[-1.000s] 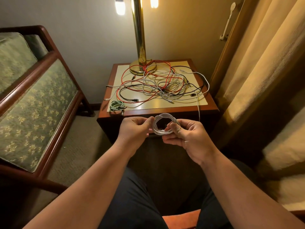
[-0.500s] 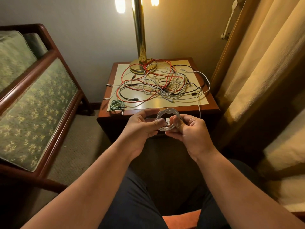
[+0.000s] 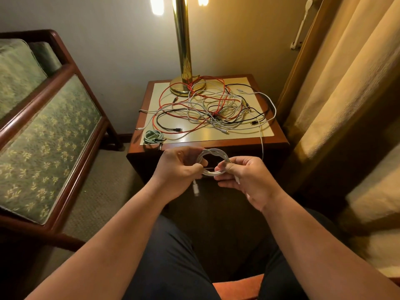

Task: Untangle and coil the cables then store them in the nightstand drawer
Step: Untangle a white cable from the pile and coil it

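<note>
A small coil of white cable [image 3: 214, 153] hangs in front of the nightstand [image 3: 279, 138], held from both sides. My left hand [image 3: 179, 167] grips its left side and my right hand [image 3: 246, 180] pinches its right side. One white plug end [image 3: 195, 189] dangles below my left hand. On the nightstand top lies a tangle of red, black, white and grey cables [image 3: 212, 109]. A coiled pale green cable [image 3: 153, 137] sits at the front left corner. The drawer front is mostly hidden behind my hands.
A brass lamp base [image 3: 187, 86] stands at the back of the nightstand, with cables draped around it. A green upholstered chair with a wooden frame [image 3: 54, 131] is on the left. Curtains [image 3: 346, 72] hang close on the right. My knees are below.
My hands drew together and then apart a little, turning the white coil between them. A plug end now hangs loose under my left hand.
</note>
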A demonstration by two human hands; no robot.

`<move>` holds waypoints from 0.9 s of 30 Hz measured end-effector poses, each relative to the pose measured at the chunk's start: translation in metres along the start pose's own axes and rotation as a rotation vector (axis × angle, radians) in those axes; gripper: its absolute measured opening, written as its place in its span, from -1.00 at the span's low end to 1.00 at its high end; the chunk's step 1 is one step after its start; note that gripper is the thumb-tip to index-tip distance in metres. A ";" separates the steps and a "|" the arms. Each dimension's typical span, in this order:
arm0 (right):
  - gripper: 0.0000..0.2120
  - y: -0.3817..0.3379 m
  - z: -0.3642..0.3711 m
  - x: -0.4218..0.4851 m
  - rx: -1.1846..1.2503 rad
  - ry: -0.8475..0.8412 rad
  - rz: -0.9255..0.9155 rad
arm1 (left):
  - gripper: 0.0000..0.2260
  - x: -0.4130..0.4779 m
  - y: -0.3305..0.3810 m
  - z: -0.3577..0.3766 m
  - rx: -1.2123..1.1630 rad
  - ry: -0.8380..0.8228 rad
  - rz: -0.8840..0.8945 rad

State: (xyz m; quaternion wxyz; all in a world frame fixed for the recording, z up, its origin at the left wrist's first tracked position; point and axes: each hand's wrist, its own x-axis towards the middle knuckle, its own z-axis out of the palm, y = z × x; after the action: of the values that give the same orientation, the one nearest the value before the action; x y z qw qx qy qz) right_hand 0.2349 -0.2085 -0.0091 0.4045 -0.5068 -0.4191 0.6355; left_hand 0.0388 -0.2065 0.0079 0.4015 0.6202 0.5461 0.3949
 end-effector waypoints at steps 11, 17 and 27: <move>-0.89 -0.001 -0.012 0.005 -0.299 0.016 -0.111 | -0.82 0.005 -0.005 0.004 -0.041 0.060 -0.136; -0.83 0.009 -0.012 0.019 -0.419 -0.043 -0.153 | -0.85 0.010 -0.013 0.003 0.011 0.079 -0.184; -0.43 0.007 -0.048 0.121 -1.151 0.068 -0.376 | -0.89 0.047 -0.032 -0.008 0.201 0.226 -0.182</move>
State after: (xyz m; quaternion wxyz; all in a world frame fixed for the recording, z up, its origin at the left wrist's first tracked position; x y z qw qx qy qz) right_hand 0.2626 -0.0912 -0.0597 0.1839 -0.5816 -0.7647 0.2077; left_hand 0.0244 -0.1571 -0.0171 0.3074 0.5568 0.6785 0.3675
